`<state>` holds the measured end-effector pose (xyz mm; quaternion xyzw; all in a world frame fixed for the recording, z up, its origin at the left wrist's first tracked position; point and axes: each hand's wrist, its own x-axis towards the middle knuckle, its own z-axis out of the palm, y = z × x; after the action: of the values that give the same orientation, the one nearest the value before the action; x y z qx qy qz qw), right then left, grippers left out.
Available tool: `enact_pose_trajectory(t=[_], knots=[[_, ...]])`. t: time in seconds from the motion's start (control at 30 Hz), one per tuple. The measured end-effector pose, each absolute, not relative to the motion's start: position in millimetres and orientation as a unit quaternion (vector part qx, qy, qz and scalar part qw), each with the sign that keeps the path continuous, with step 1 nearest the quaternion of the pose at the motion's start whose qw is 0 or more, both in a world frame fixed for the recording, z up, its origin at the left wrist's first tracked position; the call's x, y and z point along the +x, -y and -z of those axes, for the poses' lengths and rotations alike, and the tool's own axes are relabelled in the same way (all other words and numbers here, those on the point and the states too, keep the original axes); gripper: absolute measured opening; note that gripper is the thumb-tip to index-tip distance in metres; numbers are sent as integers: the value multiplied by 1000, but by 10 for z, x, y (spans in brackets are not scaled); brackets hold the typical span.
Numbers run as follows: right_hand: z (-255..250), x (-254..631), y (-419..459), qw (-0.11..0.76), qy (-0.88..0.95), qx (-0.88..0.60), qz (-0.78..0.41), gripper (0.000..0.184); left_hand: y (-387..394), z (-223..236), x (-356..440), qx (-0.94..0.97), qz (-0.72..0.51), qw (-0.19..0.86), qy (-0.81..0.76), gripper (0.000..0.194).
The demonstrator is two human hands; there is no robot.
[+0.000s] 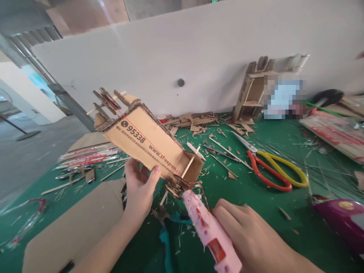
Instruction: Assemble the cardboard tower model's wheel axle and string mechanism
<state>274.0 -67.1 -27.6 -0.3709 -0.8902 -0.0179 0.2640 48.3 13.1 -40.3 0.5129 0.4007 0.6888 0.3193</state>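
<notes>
Inside the table's left edge [51, 182] | left hand [140, 189], nearer, grips cardboard model [150, 138] | long axis slopes down-right toward glue gun [209, 233] clasped by right hand [246, 227]

On the green desk [301, 216] lie scissors [254, 153] with one red and one yellow handle, teal-handled pliers [165, 239] and, at left, a cardboard sheet [71, 225]. Scraps [193, 122] are heaped along the pale wall [222, 49], between a red spool [161, 118] and an upright cardboard frame [244, 94]. A purple object [338, 216] sits at the right edge.
</notes>
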Motion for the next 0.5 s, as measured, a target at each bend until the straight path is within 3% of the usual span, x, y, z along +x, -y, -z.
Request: enact_pose_trajectory(t=[0.5], knots=[[314, 2763, 684, 255, 891, -375, 11, 23, -116, 346, 490, 561, -680, 250, -401, 51]])
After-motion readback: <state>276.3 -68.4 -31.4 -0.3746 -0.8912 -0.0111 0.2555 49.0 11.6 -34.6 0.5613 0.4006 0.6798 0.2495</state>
